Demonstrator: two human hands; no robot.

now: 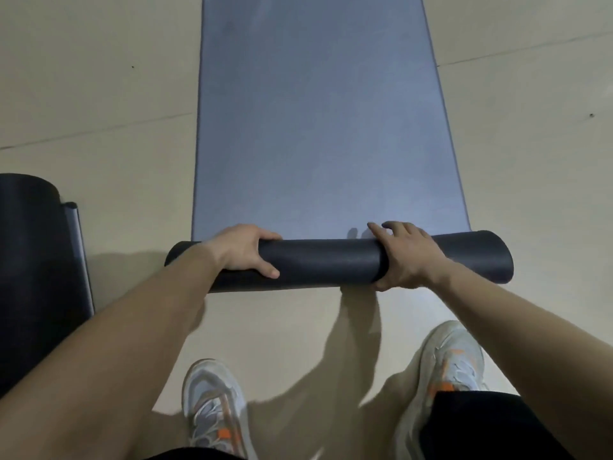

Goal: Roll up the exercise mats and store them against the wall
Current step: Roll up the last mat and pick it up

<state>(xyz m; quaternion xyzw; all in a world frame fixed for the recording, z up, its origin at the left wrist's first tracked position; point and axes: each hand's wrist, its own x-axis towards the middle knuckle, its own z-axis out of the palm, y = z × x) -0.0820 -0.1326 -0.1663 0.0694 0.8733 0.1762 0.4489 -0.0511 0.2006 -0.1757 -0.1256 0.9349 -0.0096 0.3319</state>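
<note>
The left hand (247, 252) is wrapped over the roll (328, 260) near its left end: the fingers are curled across the top and down the far side, and the thumb is laid along the near side. The right hand (406, 257) is set over the roll towards its right end, with the thumb hooked under the near side and the fingers arched over the top. Their tips are seen just past the roll, but whether the flat surface is touched cannot be made out. Between the two hands a bare dark stretch of the roll is exposed.

The roll is formed from the near end of the mat (318, 127), a blue-grey sheet spread flat on the pale tiled floor (99, 111) beyond the roll and cut off by the top of the view. To the left of the roll, apart from it, a second rolled mat (33, 260) — darker and thicker — is seen at the edge. On the near side of the roll, a left shoe (212, 410) and a right shoe (444, 370) — pale, with orange marks — are planted on the floor.
</note>
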